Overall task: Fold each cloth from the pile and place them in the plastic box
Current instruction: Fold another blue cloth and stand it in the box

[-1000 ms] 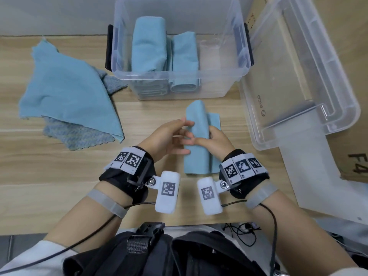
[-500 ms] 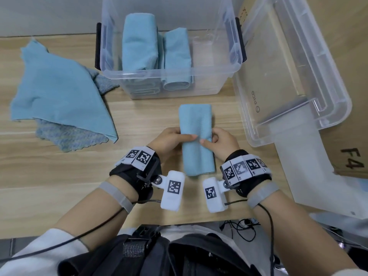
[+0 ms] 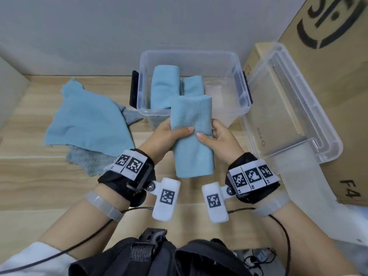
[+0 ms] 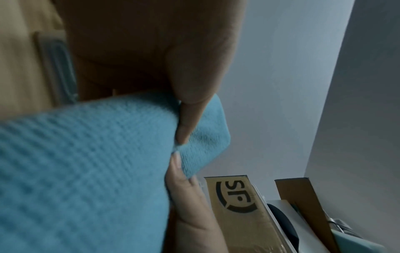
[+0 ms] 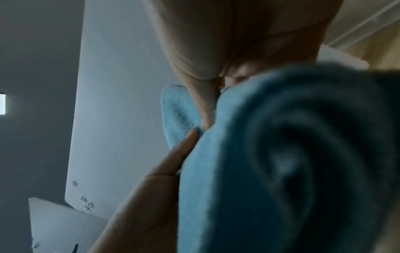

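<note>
A folded light-blue cloth (image 3: 191,124) hangs lifted off the table, just in front of the clear plastic box (image 3: 242,90). My left hand (image 3: 169,134) grips its left side and my right hand (image 3: 216,134) grips its right side, thumbs on top. The left wrist view shows the same cloth (image 4: 86,171) pinched under my thumb, and in the right wrist view the cloth (image 5: 281,154) fills the lower right. Two folded blue cloths (image 3: 165,86) lie inside the box at its left. The pile of unfolded cloths (image 3: 87,124) lies on the table at the left.
The box's clear lid (image 3: 288,108) leans at the right against a cardboard carton (image 3: 334,56). A grey wall stands behind the box. White paper (image 3: 310,196) lies on the table at the right.
Both hands have taken hold of the folded cloth and lifted it off the table toward the box. Earlier it lay flat while the hands pressed the fold.
</note>
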Demonstrator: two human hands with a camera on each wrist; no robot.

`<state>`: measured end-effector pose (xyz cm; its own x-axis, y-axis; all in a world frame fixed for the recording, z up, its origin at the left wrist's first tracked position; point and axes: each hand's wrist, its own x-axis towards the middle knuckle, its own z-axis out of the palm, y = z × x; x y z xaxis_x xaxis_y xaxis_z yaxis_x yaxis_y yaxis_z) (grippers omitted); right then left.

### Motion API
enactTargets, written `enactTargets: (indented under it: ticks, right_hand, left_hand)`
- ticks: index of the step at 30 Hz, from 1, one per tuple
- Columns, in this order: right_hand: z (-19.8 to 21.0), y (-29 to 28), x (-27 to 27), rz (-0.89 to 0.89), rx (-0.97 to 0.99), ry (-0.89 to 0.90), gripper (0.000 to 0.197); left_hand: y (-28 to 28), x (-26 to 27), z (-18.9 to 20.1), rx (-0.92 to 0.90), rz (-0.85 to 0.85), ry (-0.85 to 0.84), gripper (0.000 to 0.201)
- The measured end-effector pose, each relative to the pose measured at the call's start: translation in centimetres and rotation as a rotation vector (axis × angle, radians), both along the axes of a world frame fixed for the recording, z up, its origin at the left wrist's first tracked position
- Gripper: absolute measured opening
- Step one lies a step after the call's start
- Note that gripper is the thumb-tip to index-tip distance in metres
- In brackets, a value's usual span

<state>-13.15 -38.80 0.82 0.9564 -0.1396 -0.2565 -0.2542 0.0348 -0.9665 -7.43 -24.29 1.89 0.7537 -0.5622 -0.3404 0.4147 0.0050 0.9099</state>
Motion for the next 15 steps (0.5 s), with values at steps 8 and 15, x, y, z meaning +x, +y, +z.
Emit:
enactTargets:
  ticks: [8,15]
  right_hand:
    - [3.8,-3.0,8.8,-0.12,0.026,0.033,0.024]
    - [3.2,-5.1,15.7,-0.163,0.09,0.309,0.037]
  left_hand:
    - [2.2,7.6,0.8,0.121,0.384,-0.304,0.019]
    - [3.3,13.5,-3.5,0.575,0.344,-0.615,0.041]
